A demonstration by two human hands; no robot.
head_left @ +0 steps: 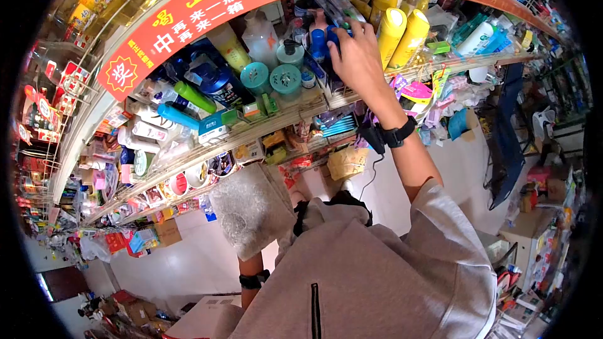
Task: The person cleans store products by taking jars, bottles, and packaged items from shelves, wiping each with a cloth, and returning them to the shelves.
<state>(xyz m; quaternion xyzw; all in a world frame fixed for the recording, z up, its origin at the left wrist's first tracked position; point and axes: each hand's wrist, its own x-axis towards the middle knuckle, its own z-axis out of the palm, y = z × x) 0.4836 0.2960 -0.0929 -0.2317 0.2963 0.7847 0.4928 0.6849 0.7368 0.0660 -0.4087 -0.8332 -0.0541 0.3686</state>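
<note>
My right hand (359, 56) reaches onto the upper shelf, its fingers over a dark blue bottle (335, 36) beside another blue-capped bottle (318, 45). What the fingers hold, if anything, is hard to make out. Two yellow bottles (402, 37) stand just right of the hand. To its left are round teal-lidded jars (286, 79). Lower down, a grey cloth (249, 208) hangs over the place of my left hand, above the black wristband (254, 279). The cloth hides the left hand and its fingers.
A shelf edge (251, 122) curves across the view, with toiletries above and packaged goods below. A red banner (220, 9) runs along the upper shelf. A dark blue folding chair (507, 144) stands at the right. Boxes (135, 309) lie at the lower left.
</note>
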